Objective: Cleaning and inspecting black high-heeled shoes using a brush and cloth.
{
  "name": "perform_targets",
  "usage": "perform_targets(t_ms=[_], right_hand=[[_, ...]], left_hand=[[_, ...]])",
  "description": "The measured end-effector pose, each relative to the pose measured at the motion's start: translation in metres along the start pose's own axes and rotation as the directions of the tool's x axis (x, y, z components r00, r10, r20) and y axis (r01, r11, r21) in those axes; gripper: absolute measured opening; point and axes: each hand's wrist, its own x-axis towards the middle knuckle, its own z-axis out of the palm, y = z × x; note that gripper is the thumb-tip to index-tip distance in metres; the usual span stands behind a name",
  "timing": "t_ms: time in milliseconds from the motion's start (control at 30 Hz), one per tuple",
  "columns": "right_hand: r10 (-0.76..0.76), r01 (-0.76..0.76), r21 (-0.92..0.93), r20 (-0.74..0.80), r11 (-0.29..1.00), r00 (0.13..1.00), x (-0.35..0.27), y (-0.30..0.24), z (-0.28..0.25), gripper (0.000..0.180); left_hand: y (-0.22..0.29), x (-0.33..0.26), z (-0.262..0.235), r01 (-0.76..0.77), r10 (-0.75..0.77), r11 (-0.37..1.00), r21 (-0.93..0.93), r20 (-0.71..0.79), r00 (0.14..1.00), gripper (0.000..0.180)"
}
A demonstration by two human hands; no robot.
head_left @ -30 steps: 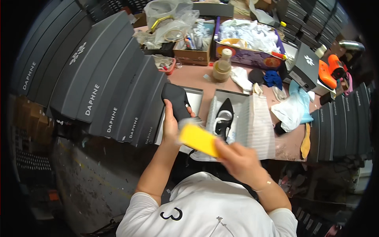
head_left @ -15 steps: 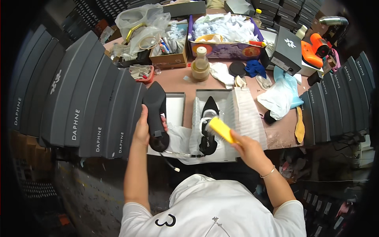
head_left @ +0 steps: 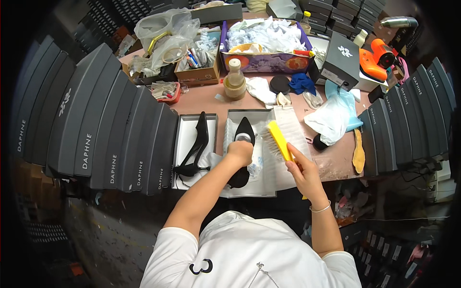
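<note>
My left hand [head_left: 240, 152] is closed over the middle of a black pointed shoe [head_left: 245, 126], which lies in an open box with a white inside [head_left: 267, 180]. My fingers hide part of the shoe, and some white padding shows inside it. In my right hand [head_left: 302, 170] is a yellow brush [head_left: 279, 139], held above the box's right side with its pale bristles facing left, apart from the shoe. A second black high-heeled shoe [head_left: 201, 136] rests on its side in the white tray-like box part [head_left: 185, 128] to the left.
Dark shoe boxes [head_left: 103, 120] stand in rows at left, with more boxes [head_left: 408, 110] at right. Behind are a glue-coloured bottle [head_left: 234, 82], a purple carton of crumpled paper [head_left: 269, 62], an orange tool [head_left: 373, 60] and a pale blue bag [head_left: 336, 115]. White wrapping [head_left: 290, 127] lies beside the box.
My left hand has put the second shoe down in the left tray and moved right onto the boxed shoe. The brush has lifted off that shoe, moved right and turned more upright.
</note>
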Motion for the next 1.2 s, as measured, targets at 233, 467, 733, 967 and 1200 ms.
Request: perform_targets(t_ms=[233,467,733,967,1200], right_hand=[[-0.007,0.027,0.322,-0.065,0.946,0.998,0.022,-0.001,-0.021,0.071],[-0.088,-0.239,0.839,0.320,0.488,0.943,0.062,-0.034,0.017,0.093],[-0.047,-0.299,0.749,0.402,0.591,0.914,0.042,-0.040,0.036,0.095],[-0.062,-0.162,0.575,0.351,0.802,0.934,0.023,-0.043,0.064,0.109],[-0.016,0.006,0.146,0.069,0.989,0.998,0.029,-0.043,0.017,0.063]], left_hand=[[-0.013,-0.086,-0.082,-0.127,0.138,0.481,-0.868,-0.068,0.988,0.019],[-0.011,-0.129,-0.054,-0.033,0.302,-0.207,-0.978,-0.096,0.948,0.017],[0.005,-0.166,-0.014,0.006,0.231,-0.728,-0.686,-0.237,0.943,0.054],[0.016,-0.183,-0.014,-0.078,0.077,-0.712,-0.698,-0.189,0.979,0.057],[-0.004,-0.177,-0.005,-0.065,0.109,-0.405,-0.912,-0.119,0.987,0.030]])
